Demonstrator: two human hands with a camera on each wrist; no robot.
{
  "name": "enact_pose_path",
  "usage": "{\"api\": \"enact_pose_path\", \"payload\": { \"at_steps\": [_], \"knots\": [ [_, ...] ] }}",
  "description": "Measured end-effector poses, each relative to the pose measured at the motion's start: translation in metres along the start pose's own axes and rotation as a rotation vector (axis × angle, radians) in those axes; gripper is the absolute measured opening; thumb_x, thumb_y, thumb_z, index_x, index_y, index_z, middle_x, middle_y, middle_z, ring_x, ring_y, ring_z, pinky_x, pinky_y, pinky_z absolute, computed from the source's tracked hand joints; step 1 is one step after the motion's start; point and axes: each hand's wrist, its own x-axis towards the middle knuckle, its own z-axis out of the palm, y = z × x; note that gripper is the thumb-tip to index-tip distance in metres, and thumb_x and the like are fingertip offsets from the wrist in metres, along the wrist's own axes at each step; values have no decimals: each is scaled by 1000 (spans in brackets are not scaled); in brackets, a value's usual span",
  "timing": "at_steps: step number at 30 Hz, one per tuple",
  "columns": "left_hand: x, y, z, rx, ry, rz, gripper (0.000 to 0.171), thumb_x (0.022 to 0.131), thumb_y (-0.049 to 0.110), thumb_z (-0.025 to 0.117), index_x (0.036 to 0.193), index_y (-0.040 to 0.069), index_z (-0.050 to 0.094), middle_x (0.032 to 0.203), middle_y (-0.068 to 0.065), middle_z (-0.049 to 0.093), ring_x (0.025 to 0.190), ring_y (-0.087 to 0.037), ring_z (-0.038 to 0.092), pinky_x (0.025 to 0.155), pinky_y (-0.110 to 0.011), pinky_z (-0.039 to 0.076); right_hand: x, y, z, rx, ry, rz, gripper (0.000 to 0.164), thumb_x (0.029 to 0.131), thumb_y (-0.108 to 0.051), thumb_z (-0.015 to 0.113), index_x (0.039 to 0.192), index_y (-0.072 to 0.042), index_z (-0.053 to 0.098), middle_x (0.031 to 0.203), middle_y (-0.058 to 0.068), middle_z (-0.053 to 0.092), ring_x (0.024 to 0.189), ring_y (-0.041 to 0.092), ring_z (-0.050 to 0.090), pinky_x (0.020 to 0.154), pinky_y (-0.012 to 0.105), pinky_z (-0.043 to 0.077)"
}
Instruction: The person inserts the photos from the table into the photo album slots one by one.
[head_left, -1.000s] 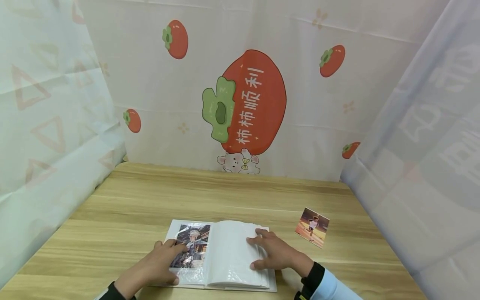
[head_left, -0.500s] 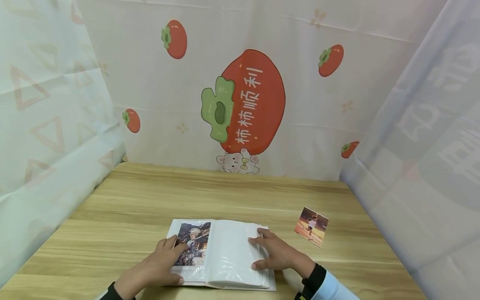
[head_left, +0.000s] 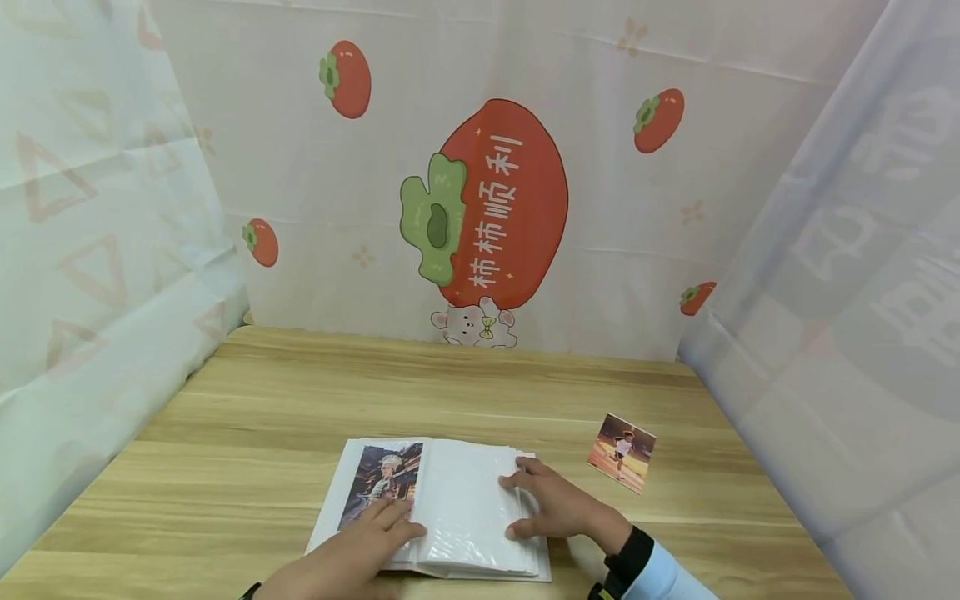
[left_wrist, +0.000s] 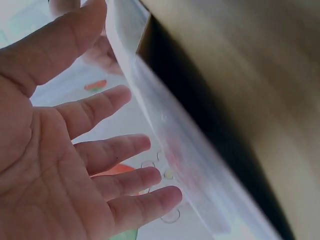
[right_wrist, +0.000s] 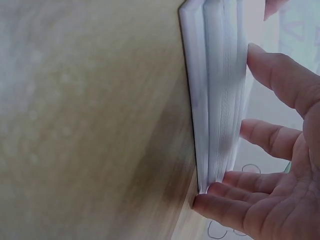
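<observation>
A white photo album (head_left: 467, 500) lies open on the table. Its left page has a photo (head_left: 371, 483) of a figure in a pale hat under a clear sleeve; the right page is blank and glossy. My left hand (head_left: 352, 546) lies over the lower left page, its fingertips near the spine and covering the photo's lower part. In the left wrist view that hand (left_wrist: 75, 150) has extended, spread fingers. On the album's right edge rests my right hand (head_left: 558, 504). The right wrist view shows its fingertips touching the page edges (right_wrist: 225, 100), with a thick stack of leaves beneath.
A loose photo (head_left: 622, 452) of a running figure lies on the wooden table (head_left: 420, 383), right of the album. Behind the table hangs a white cloth (head_left: 300, 167) with red persimmon prints. More cloth walls stand at both sides.
My left hand has slid right across the left page toward the spine, uncovering the photo's left side. The right hand stays at the right edge.
</observation>
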Motion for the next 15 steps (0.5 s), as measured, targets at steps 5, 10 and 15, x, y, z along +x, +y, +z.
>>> {"api": "enact_pose_path", "payload": {
  "at_steps": [5,10,15],
  "knots": [
    [6,2,9,86,33,59,58,75,40,73,120,8,56,132,-23,44,116,-48,42,85,-57,40,0,0,0,12,-4,-1,64,76,-40,74,127,-6,55,140,25,32,127,41,32,97,52,31],
    [13,7,13,109,62,93,59,73,36,76,122,11,54,134,-21,45,117,-48,41,86,-56,40,0,0,-1,7,-8,1,63,76,-40,74,126,-6,55,140,25,32,127,41,32,98,52,31],
    [18,11,15,164,33,105,53,70,31,78,118,19,59,131,-16,49,113,-47,46,83,-53,43,1,1,-1,3,-10,2,62,76,-41,74,125,-7,56,139,24,33,127,40,33,97,52,31]
  ]
}}
